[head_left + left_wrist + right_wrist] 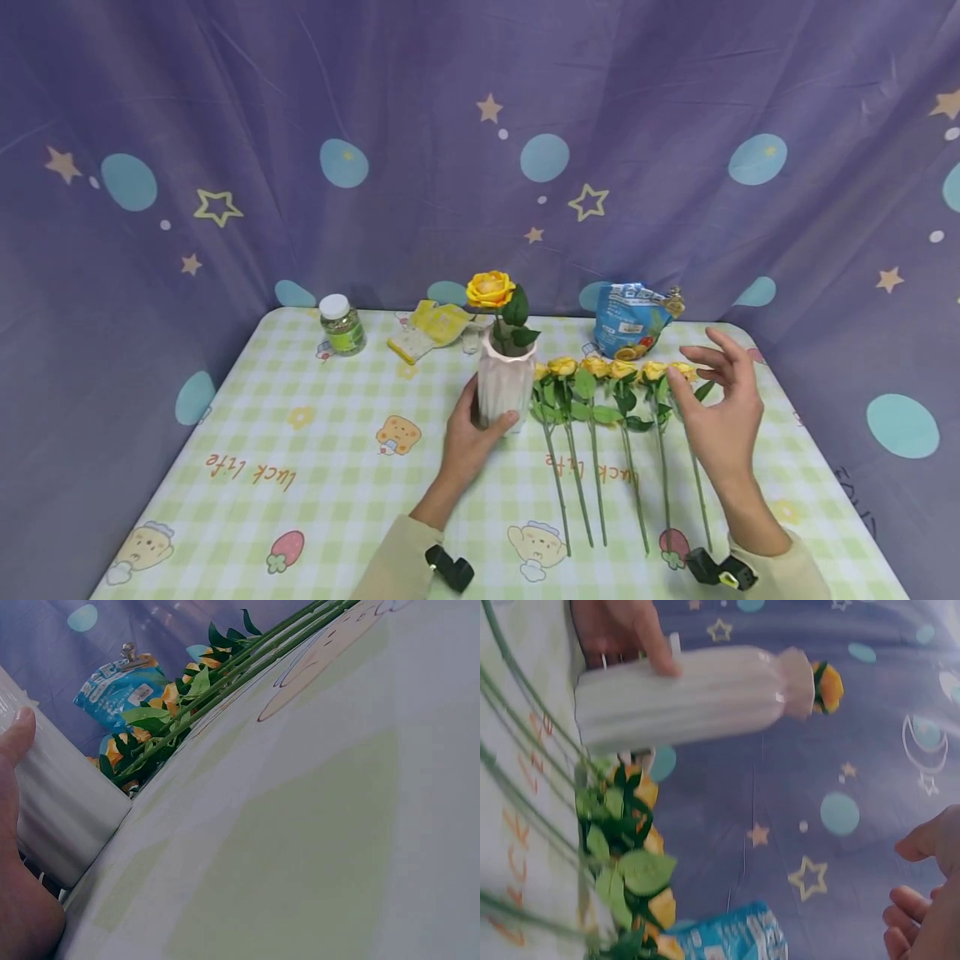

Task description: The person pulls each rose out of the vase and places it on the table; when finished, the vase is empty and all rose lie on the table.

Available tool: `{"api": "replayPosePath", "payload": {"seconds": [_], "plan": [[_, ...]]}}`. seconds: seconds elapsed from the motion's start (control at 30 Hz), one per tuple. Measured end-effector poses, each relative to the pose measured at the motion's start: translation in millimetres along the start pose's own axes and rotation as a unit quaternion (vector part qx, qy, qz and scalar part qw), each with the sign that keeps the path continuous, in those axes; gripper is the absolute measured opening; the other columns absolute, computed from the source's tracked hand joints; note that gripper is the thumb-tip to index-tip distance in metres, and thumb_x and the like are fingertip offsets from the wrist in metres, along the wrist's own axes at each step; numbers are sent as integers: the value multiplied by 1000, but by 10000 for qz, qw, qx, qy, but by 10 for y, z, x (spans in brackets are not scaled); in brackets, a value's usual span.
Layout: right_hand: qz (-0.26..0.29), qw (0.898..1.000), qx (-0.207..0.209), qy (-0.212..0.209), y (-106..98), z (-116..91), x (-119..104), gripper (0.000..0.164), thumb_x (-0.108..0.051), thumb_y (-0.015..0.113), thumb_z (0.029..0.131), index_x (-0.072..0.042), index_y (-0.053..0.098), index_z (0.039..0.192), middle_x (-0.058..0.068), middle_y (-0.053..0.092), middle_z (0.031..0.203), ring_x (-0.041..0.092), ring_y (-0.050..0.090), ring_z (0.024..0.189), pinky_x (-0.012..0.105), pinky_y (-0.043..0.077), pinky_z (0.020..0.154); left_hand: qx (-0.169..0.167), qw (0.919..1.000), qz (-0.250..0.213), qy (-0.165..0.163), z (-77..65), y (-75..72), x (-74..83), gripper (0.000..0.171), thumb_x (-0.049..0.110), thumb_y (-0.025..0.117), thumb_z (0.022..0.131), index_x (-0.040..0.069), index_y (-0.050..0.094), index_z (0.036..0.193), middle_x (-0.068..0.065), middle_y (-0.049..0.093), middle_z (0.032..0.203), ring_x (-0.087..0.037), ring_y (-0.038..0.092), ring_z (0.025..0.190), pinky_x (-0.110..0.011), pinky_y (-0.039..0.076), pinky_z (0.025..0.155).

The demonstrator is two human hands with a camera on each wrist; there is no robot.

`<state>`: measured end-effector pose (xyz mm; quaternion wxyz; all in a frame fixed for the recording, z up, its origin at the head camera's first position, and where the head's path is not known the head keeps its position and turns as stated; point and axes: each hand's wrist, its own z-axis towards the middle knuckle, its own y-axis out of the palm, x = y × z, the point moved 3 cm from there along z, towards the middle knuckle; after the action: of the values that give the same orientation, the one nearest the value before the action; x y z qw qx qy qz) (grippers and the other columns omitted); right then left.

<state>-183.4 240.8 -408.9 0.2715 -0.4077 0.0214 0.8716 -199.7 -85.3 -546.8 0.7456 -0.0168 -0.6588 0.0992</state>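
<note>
A white fluted vase [504, 385] stands upright on the table with one yellow rose [491, 290] in it. My left hand [471, 442] grips the vase low on its side, thumb across the front; the left wrist view shows the thumb on the vase wall [71, 802]. To the right, several yellow roses [595, 367] with long green stems lie side by side. Above the rightmost of them hovers my right hand [722, 408], its fingers loosely bent and holding nothing. In the right wrist view that hand [926, 900] is apart from the vase [690, 694].
Behind the roses sits a blue bag [632, 321] with a clip on top. A jar with a white lid [342, 327] stands at the back left. A yellow and white packet [431, 329] lies behind the vase. A purple curtain [420, 100] hangs behind the checked tablecloth [337, 500].
</note>
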Motion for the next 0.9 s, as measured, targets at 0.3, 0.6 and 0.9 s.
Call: {"api": "replayPosePath", "payload": {"seconds": [0.3, 0.6, 0.9], "plan": [[880, 9946, -405, -364, 250, -81, -260, 71, 25, 76, 88, 3, 58, 153, -5, 80, 119, 8, 72, 111, 19, 55, 94, -30, 10000, -27, -57, -1, 3, 6, 94, 27, 90, 96, 5, 38, 171, -20, 42, 175, -40, 38, 162, -59, 25, 135], [1253, 9883, -702, -520, 451, -112, -397, 70, 26, 75, 87, 7, 57, 152, 8, 80, 118, 10, 73, 112, 23, 56, 93, -43, 10000, -58, -57, -1, 2, -1, 95, 27, 90, 95, 4, 38, 171, -20, 42, 175, -40, 39, 162, -59, 26, 135], [1374, 9845, -919, -589, 647, -124, -535, 71, 24, 78, 87, 3, 59, 151, 11, 81, 115, 9, 74, 110, 24, 57, 90, -12, 10000, 14, -47, -11, -5, 27, 96, 29, 90, 95, 4, 38, 171, -21, 42, 174, -41, 40, 161, -60, 27, 134]]}}
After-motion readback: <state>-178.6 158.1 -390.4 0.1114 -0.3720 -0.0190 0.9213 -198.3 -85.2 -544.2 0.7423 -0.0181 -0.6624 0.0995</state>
